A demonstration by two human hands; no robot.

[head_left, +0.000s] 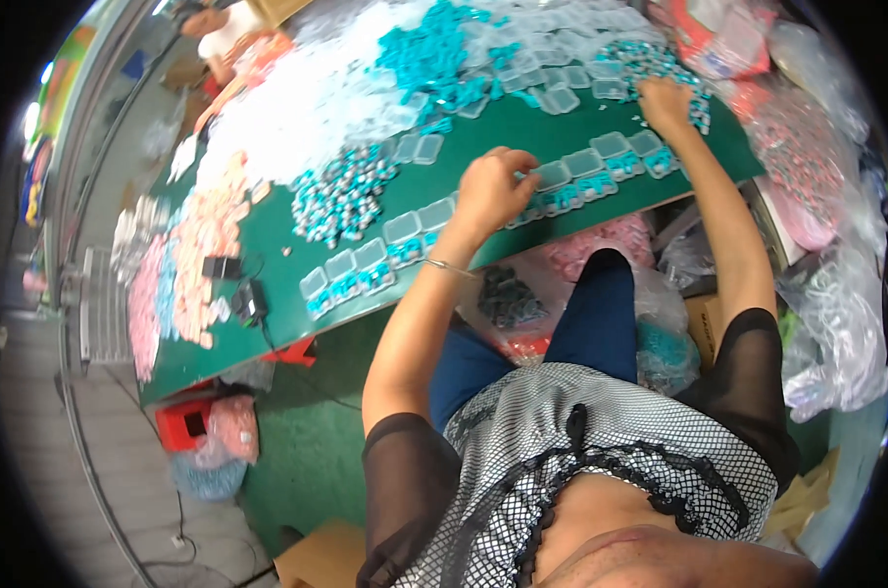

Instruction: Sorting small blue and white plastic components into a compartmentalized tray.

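Note:
A line of small clear plastic boxes (402,228) with raised lids runs along the near edge of the green table. Teal pieces (347,286) lie inside them. Over the middle of this line is my left hand (498,191), its fingers curled and the thumb near the forefinger; whatever it may hold is too small to make out. At the far right, my right hand (666,103) reaches into a pile of small teal and silver pieces (632,59). Its fingers are bent together down in the pile, and their tips are hidden.
On the green table (268,220) lie another teal-and-silver heap (341,191), loose clear boxes (559,100), teal parts (419,54) and peach parts (219,216). Black adapters (251,299) sit at left. Plastic bags (792,157) crowd the right side. Another person (230,27) is beyond the table.

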